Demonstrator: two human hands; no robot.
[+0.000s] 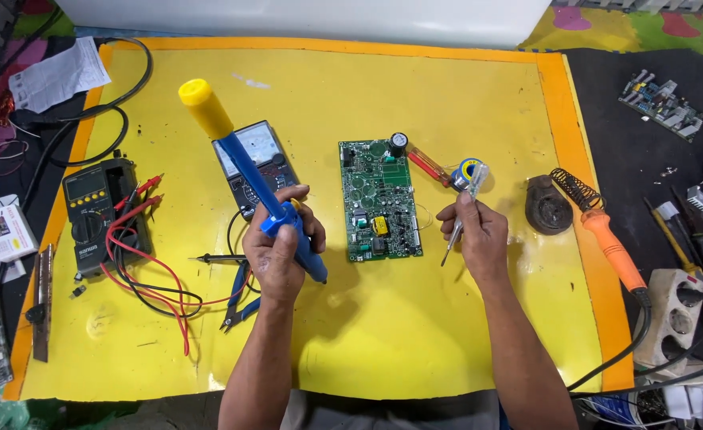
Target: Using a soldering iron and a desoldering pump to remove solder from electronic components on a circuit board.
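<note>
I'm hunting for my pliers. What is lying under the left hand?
Blue-handled pliers lie on the yellow mat partly under the left hand, which holds a blue desoldering pump. A black probe also runs under it. The pliers' handle ends are covered.

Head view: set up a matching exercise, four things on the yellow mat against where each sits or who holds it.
Things:
1. blue desoldering pump
2. green circuit board
3. clear-handled screwdriver
4. orange soldering iron

Places:
A. in the grip of the right hand
B. flat on the mat between the two hands
C. at the mat's right edge, on its coil stand
D. in the grip of the left hand, yellow cap up

Pairs: 1-D, 2-B, 3-A, 4-C
</note>
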